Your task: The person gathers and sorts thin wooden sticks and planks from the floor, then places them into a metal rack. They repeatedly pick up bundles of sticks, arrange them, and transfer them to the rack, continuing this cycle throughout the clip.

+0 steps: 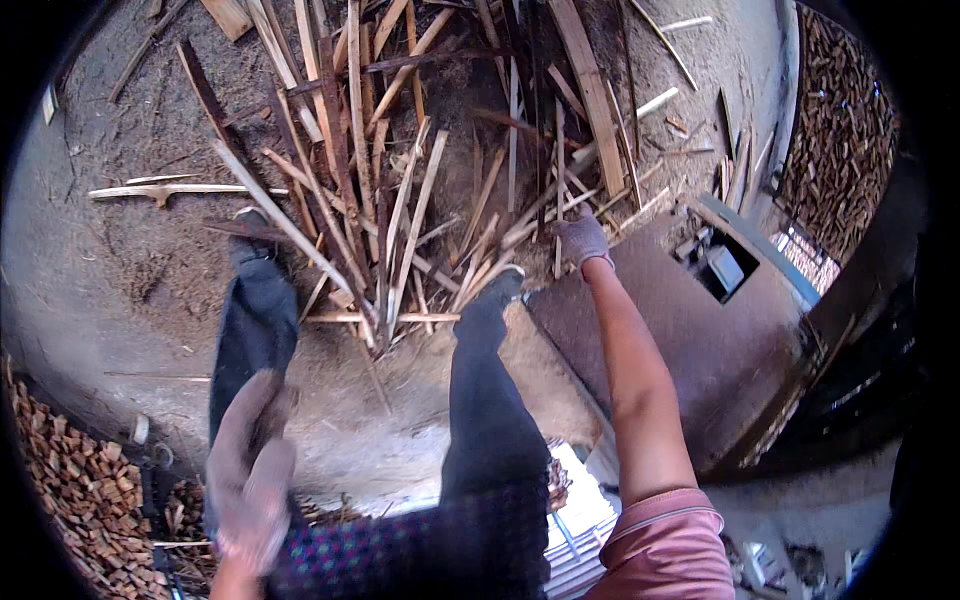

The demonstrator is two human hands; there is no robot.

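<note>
My left hand [246, 475], in a pale knitted work glove, is low at the left over my dark trouser leg. Its fingers curve loosely, apart from the thumb, and nothing shows in them. My right hand [582, 242], gloved too, reaches forward to the right edge of a loose heap of wood strips [355, 150]. Its fingers look closed at a thin upright wood strip [558, 170], though the grip is partly hidden. Just beyond that hand lies a broader plank [588, 90]. The heap's strips cross at many angles in front of my feet.
A brown metal plate [640, 330] with a square opening [722, 268] stands beside my right arm. Stacked wood pieces fill the far right [835, 120] and lower left [85, 490]. A forked stick [190, 189] lies on the dusty floor [130, 270]. My shoes stand at the heap's near edge.
</note>
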